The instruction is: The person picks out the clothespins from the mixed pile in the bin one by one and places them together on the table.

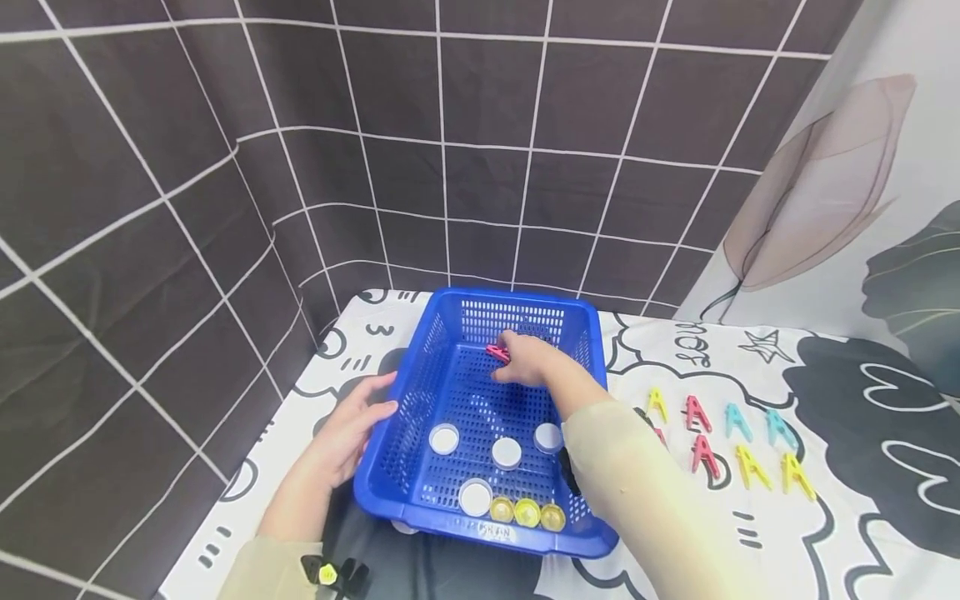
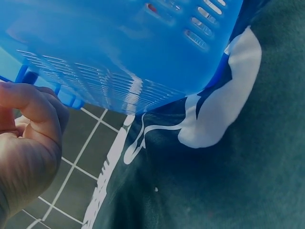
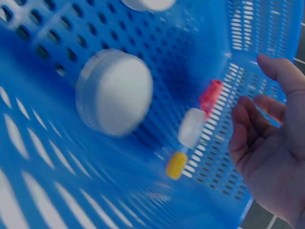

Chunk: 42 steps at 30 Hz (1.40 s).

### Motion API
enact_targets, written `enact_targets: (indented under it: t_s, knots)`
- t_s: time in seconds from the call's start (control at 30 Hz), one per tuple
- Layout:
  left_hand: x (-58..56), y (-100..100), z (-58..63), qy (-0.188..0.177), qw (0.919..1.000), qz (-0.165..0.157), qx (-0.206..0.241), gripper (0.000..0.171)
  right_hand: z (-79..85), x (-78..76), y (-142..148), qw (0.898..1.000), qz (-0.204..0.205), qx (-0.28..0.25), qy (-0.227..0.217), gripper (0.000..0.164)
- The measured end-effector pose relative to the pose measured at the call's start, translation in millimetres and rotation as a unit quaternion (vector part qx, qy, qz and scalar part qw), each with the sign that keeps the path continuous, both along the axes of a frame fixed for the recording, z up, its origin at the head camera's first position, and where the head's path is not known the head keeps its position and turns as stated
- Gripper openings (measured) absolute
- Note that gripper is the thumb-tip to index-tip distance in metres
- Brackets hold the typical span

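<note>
A blue plastic basket (image 1: 487, 533) with slotted walls stands on the patterned cloth. My left hand (image 1: 352, 429) is at its left rim, thumb tip over the edge and fingers curled at the outside in the left wrist view. My right hand (image 1: 528, 360) reaches inside near the far wall, just beside a red clothespin (image 1: 497, 353). In the right wrist view its fingers are loosely bent, thumb apart, and the red clothespin (image 3: 209, 98) lies beyond the fingertips. Several white round lidded containers (image 1: 506, 453) and a row of three small yellow round containers (image 1: 527, 513) sit in the basket's near half.
Right of the basket, yellow, red (image 1: 703, 456) and blue clothespins (image 1: 738, 422) lie in two rows on the cloth (image 1: 675, 542). The right sleeve (image 1: 637, 492) partly covers one red one. A dark tiled-pattern curtain (image 1: 480, 183) hangs behind and to the left.
</note>
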State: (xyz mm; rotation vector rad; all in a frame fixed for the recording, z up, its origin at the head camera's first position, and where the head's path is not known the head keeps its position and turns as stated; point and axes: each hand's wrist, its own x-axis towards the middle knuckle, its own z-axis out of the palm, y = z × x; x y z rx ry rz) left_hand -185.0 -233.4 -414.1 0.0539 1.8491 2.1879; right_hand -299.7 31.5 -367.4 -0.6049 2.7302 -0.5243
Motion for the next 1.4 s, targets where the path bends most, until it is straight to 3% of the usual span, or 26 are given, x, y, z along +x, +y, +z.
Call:
enact_targets:
  t_s: [0.23, 0.43, 0.67, 0.9, 1.2, 1.4]
  knots:
    - [-2.7, -3.1, 3.8, 0.012, 0.9999, -0.004, 0.008, 0.058, -5.1, -3.1, -4.7, 1.0, -0.02, 0.0, 0.024, 0.057]
    - [-1.8, -3.1, 3.1, 0.002, 0.9999, 0.001, 0.01, 0.057, -9.7, -5.3, -5.7, 0.999, -0.035, 0.008, 0.017, 0.06]
    - [-1.7, -1.7, 1.3, -0.002, 0.9999, -0.005, 0.009, 0.058, -13.9, -10.6, -4.1, 0.996, -0.086, 0.024, 0.018, 0.068]
    - [-2.7, -1.0, 0.6, -0.003, 0.9999, -0.007, 0.009, 0.059, -17.5, -13.3, -9.0, 0.997, -0.048, 0.029, 0.046, 0.06]
    - [-2.2, -1.3, -1.1, -0.009, 0.9999, -0.004, 0.006, 0.059, -24.4, -18.5, -12.3, 0.997, -0.038, 0.066, 0.014, 0.066]
    - [-2.6, -1.8, -3.0, -0.005, 0.9999, -0.007, 0.011, 0.059, -27.1, -18.0, -14.6, 0.996, -0.025, 0.08, 0.02, 0.065]
